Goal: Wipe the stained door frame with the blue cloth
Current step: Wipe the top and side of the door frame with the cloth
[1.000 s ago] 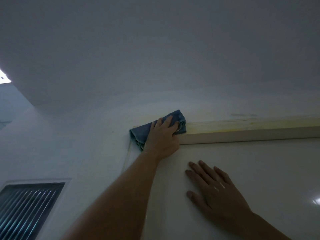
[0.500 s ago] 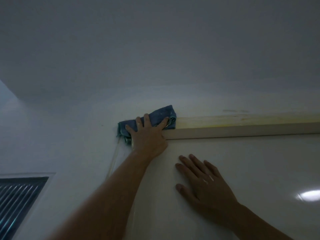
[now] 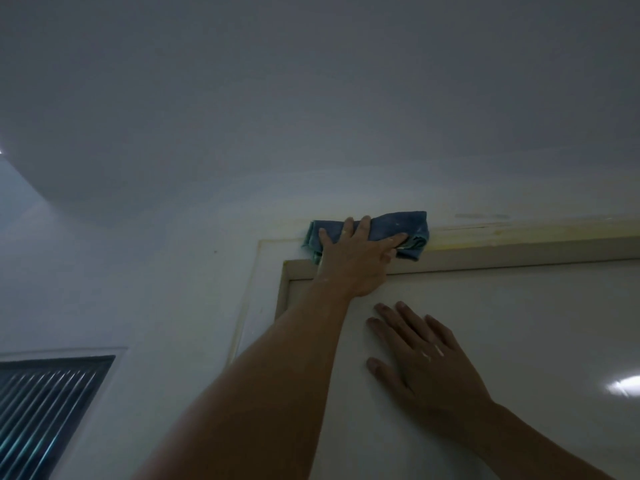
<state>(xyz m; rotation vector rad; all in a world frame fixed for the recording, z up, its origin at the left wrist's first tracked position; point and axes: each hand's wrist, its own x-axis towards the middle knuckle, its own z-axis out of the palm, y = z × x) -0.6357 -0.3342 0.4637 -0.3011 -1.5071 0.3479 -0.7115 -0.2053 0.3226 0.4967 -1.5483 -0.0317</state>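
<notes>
Dim room, everything greyish. Far left, low down, a louvred vent (image 3: 48, 410) set in the wall (image 3: 156, 271), cut off by the frame edge so only its upper right part shows. A bright patch at the far left edge, too small to tell what it is.

Moving right: top left corner of the door frame (image 3: 519, 252), w/ a faint yellowish outline on the wall just outside it. Left arm comes up from the bottom, elbow out of view. Left hand (image 3: 353, 258) is flat, fingers (image 3: 363, 228) spread, pressing the blue cloth (image 3: 398, 225) against the top of the frame near that corner. Not a fist, more a flat press w/ the fingers laid over the folded cloth; thumb side hard to make out. The cloth is bunched, part of it hidden under the palm, its right end hanging a bit over the frame's front face.

Right of the cloth the frame top carries yellowish staining (image 3: 502, 232), running on toward the right edge, and a faint grey smudge sits on the wall above it.

Below, right hand (image 3: 422, 358) lies flat on the door (image 3: 536, 323), fingers apart, holding nothing; a few pale flecks on its back. Forearm cut off bottom right. A glare spot on the door at far right.
</notes>
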